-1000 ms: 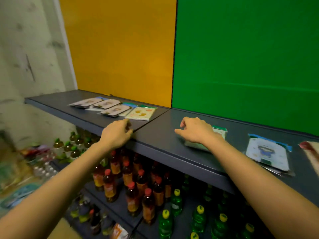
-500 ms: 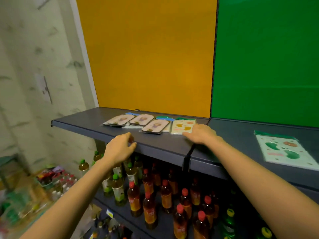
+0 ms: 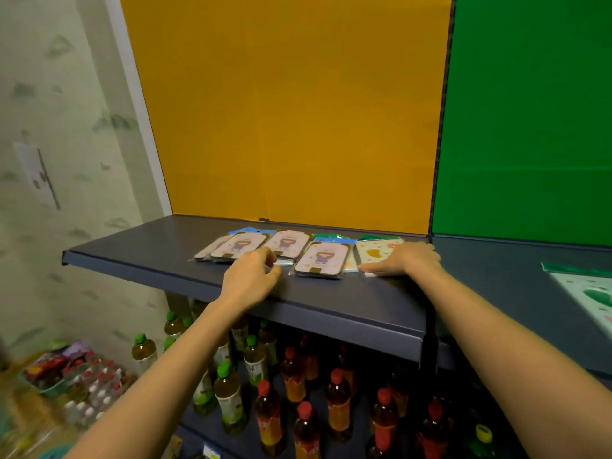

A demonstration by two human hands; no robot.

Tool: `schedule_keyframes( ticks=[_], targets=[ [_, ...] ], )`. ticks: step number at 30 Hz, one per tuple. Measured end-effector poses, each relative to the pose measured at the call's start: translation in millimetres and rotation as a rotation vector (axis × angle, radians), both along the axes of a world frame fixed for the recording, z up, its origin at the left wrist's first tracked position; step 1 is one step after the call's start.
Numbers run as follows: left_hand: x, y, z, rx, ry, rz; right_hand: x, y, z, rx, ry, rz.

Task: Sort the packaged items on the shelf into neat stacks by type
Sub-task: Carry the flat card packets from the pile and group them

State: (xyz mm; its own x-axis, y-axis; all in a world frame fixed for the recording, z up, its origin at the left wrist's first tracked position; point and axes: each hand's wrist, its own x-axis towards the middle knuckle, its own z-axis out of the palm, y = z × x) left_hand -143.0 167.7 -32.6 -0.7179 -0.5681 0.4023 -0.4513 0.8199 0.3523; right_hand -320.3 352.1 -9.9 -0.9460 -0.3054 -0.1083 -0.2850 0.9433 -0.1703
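Several flat packets lie in a row on the dark grey shelf [image 3: 159, 250]. Three pink ones show a cartoon figure: one on the left [image 3: 238, 245], one in the middle [image 3: 288, 241] and one nearer the front [image 3: 323, 258]. Blue and green header cards stick out from under them. My left hand [image 3: 250, 278] has its fingers loosely curled, their tips at the front edge of the middle pink packet, and it holds nothing. My right hand [image 3: 402, 260] lies palm down on a cream packet [image 3: 376, 251] with a green header, covering its right half.
Another pale green packet [image 3: 587, 289] lies on the adjoining shelf section at the far right. Orange [image 3: 298, 111] and green [image 3: 530, 111] back panels rise behind the shelf. Below stand several bottles with red caps [image 3: 337, 402] and green caps [image 3: 228, 395]. A wall is on the left.
The view has swung left and closer to the packets. My left hand has left the shelf's front edge and reached the pink packets. My right hand stays on the cream packet.
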Motion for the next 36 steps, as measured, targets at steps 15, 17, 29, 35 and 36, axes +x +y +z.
schedule_keyframes(
  ticks=[15, 17, 29, 35, 36],
  targets=[
    [-93, 28, 18, 0.023, -0.517, -0.038, -66, 26, 28, -0.323, -0.094, 0.116],
    [-98, 28, 23, 0.043, -0.579, -0.067, -61, 32, 30, -0.349, -0.047, 0.099],
    [-108, 1, 30, 0.035, -0.445, -0.222, -1, 75, 10, -0.692, 0.023, -0.13],
    [-114, -5, 27, 0.444, -0.101, -0.35, 20, 134, 10, -0.839, 0.053, -0.246],
    [-113, 3, 29, 0.515, -0.06, -0.401, 19, 148, 11, -0.881, 0.076, -0.275]
  ],
)
